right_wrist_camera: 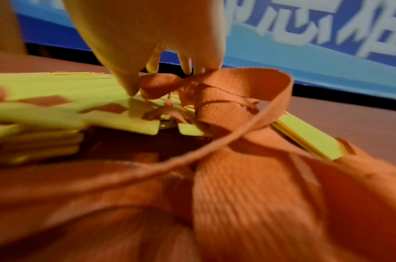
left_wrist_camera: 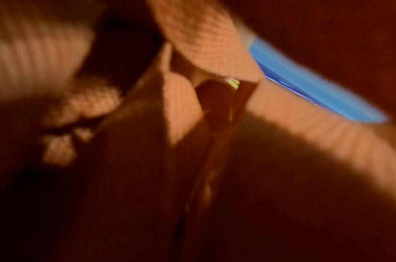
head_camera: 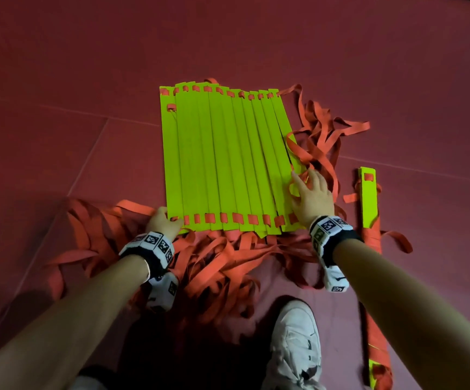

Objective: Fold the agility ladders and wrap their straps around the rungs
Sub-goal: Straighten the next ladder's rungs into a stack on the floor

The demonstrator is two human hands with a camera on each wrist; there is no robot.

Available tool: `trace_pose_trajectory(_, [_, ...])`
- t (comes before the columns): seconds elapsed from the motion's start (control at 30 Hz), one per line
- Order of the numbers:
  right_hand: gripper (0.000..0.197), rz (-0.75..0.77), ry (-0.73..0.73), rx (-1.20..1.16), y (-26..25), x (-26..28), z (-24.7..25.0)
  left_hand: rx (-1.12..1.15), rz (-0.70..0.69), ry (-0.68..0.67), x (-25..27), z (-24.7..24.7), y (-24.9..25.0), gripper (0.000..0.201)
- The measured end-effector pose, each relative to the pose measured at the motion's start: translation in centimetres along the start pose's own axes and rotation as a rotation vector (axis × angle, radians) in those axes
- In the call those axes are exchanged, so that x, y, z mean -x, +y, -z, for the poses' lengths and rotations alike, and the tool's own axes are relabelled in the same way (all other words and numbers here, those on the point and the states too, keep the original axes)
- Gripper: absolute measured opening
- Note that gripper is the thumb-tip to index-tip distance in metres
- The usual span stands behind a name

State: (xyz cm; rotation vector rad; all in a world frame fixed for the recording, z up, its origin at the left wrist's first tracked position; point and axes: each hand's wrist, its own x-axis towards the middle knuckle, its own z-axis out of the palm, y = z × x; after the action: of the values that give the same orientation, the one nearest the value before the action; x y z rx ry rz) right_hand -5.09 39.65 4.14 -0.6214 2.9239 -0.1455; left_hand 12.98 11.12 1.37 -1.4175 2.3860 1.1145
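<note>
Several yellow-green rungs (head_camera: 222, 164) lie fanned side by side on the dark red floor, joined by orange straps (head_camera: 222, 266) that pile up loosely at their near ends and to the right. My left hand (head_camera: 162, 220) grips the near-left corner of the fan, thumb on top of the outermost rung. My right hand (head_camera: 311, 195) rests with spread, straight fingers on the rightmost rungs, beside a loop of strap. In the right wrist view the right hand (right_wrist_camera: 165, 74) touches the rungs (right_wrist_camera: 58, 85) and a strap loop (right_wrist_camera: 248, 186). The left wrist view is dark and blurred.
A second ladder (head_camera: 368, 204), folded into a narrow bundle with orange strap wound round it, lies on the floor to the right. My white shoe (head_camera: 295, 333) stands just behind the strap pile. A blue banner (right_wrist_camera: 304, 53) runs along the far edge of the floor.
</note>
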Motion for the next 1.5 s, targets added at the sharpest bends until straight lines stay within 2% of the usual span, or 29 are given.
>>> trace_pose_trajectory(0.1, [0.045, -0.111, -0.204, -0.007, 1.5, -2.4, 0.1, -0.137, -0.022, 0.073, 0.4, -0.6, 0.1, 0.060])
trace_pose_trajectory(0.13, [0.039, -0.127, -0.217, -0.064, 2.1, -3.1, 0.2, -0.209, -0.054, 0.109, 0.6, -0.7, 0.3, 0.070])
trace_pose_trajectory(0.2, [0.032, -0.159, -0.137, -0.207, 3.4, -4.0, 0.5, -0.297, -0.171, 0.159, 1.0, -0.8, 1.2, 0.079])
trace_pose_trajectory(0.27, [0.030, -0.294, 0.002, -0.338, 4.7, -4.3, 0.8, -0.336, -0.303, 0.141, 1.0, -1.0, 2.7, 0.077])
trace_pose_trajectory(0.37, [0.031, -0.602, 0.120, -0.475, 7.2, -3.3, 1.3, -0.369, -0.475, 0.067, 1.4, -2.1, 5.5, 0.065])
trace_pose_trajectory(0.47, [0.030, -0.857, 0.125, -0.534, 10.2, -0.9, 1.3, -0.349, -0.653, -0.029, 2.7, -4.2, 8.6, 0.053])
trace_pose_trajectory(0.57, [0.032, -0.923, 0.085, -0.596, 12.7, 2.1, 1.5, -0.377, -0.823, -0.177, 4.5, -6.8, 11.4, 0.048])
trace_pose_trajectory(0.67, [0.039, -0.893, 0.155, -0.625, 14.0, 4.2, 2.1, -0.412, -0.922, -0.312, 6.1, -9.3, 14.0, 0.047])
trace_pose_trajectory(0.73, [0.048, -0.787, 0.273, -0.545, 14.2, 4.7, 2.4, -0.402, -0.940, -0.348, 6.9, -11.0, 15.6, 0.048])
trace_pose_trajectory(0.8, [0.050, -0.563, 0.388, -0.440, 13.8, 4.6, 2.6, -0.405, -0.955, -0.362, 7.5, -12.6, 17.0, 0.050])
trace_pose_trajectory(0.87, [0.038, -0.238, 0.410, -0.354, 13.0, 3.8, 2.4, -0.439, -0.978, -0.383, 7.8, -14.0, 18.2, 0.052])
trace_pose_trajectory(0.93, [0.032, 0.060, 0.288, -0.300, 12.1, 2.7, 1.7, -0.520, -1.002, -0.386, 7.7, -15.3, 19.0, 0.057])
trace_pose_trajectory(0.97, [0.034, 0.140, 0.166, -0.287, 11.7, 2.2, 1.4, -0.568, -1.015, -0.391, 7.7, -15.8, 19.4, 0.059])
trace_pose_trajectory(1.07, [0.037, 0.116, -0.198, -0.208, 11.5, 1.2, -0.1, -0.688, -1.025, -0.436, 7.6, -17.0, 19.9, 0.063])
trace_pose_trajectory(1.13, [0.038, 0.076, -0.300, -0.120, 12.0, 0.9, -0.8, -0.748, -1.013, -0.448, 7.6, -17.6, 20.0, 0.063])
trace_pose_trajectory(1.33, [0.017, 0.094, -0.357, -0.155, 13.1, 1.1, -0.6, -0.755, -0.994, -0.385, 7.9, -18.9, 20.3, 0.058])
trace_pose_trajectory(1.4, [0.017, 0.088, -0.268, -0.275, 13.1, 1.2, -0.5, -0.732, -0.987, -0.353, 7.9, -19.1, 20.5, 0.056])
trace_pose_trajectory(1.5, [0.012, -0.016, -0.190, -0.374, 13.2, 1.5, 0.4, -0.711, -0.977, -0.316, 7.6, -18.9, 20.4, 0.053])
